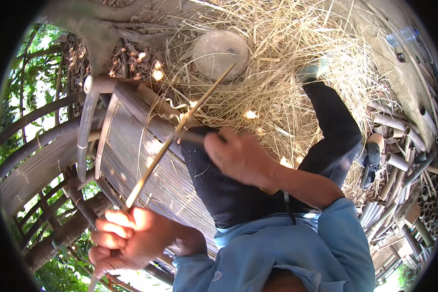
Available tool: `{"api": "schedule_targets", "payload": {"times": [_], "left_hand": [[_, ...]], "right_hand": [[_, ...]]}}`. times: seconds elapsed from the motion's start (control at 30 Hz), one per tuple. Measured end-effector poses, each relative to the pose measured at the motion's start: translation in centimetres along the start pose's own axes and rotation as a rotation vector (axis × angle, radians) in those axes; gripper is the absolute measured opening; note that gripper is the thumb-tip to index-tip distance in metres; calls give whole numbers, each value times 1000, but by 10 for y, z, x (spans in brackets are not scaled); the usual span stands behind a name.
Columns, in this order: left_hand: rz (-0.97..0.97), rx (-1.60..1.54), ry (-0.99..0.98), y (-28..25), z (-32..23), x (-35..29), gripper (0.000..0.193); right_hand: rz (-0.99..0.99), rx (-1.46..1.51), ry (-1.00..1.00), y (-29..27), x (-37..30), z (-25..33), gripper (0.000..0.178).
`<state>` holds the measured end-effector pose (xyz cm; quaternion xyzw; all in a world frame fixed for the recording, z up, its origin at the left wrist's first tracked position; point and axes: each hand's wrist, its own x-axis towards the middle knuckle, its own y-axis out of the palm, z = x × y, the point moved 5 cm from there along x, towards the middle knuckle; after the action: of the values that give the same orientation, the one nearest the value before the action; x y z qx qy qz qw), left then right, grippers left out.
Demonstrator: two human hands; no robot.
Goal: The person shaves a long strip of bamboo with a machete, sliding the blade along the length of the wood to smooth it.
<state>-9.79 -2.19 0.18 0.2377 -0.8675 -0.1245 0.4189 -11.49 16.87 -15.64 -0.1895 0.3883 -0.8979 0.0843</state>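
My left hand (pixel 129 238) is closed in a fist round the lower end of a long, thin bamboo strip (pixel 155 159). The strip slants up and away to the right, over the slatted bench. My right hand (pixel 243 158) grips a knife whose handle is mostly hidden in my fingers. Its blade (pixel 192 137), smeared by motion, lies across the strip around the middle. Pale curled shavings (pixel 184 116) cling to the strip just beyond the blade.
I sit on a slatted bamboo bench (pixel 126 146). Straw-like shavings (pixel 287 53) cover the ground ahead, around a round flat stone (pixel 221 54). A plastic bottle (pixel 402 36) lies at the far right. Cut bamboo tubes (pixel 399 160) are piled on the right, beside dark footwear (pixel 372 158).
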Motion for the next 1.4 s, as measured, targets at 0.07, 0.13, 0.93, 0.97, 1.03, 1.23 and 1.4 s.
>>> {"api": "schedule_targets", "payload": {"times": [0.07, 0.13, 0.93, 0.97, 1.03, 1.23, 1.4], "left_hand": [[-6, 16, 35, -1, -1, -4, 46], [4, 57, 63, 4, -2, -5, 44], [-316, 199, 177, 27, 35, 31, 41], [-327, 138, 150, 25, 32, 30, 41], [-266, -42, 49, 22, 27, 26, 42], [-54, -506, -138, 33, 11, 12, 29], [236, -332, -50, 42, 5, -12, 44]], "right_hand": [[-49, 36, -107, 3, 0, 1, 13], [34, -30, 79, 26, 0, -32, 13], [-34, -149, 600, 170, -84, -353, 21], [-19, -134, 610, 166, -79, -357, 22], [39, -97, 639, 153, -79, -343, 24], [262, 159, 851, 72, -25, -223, 31], [108, 156, 443, 12, -14, -98, 22]]}}
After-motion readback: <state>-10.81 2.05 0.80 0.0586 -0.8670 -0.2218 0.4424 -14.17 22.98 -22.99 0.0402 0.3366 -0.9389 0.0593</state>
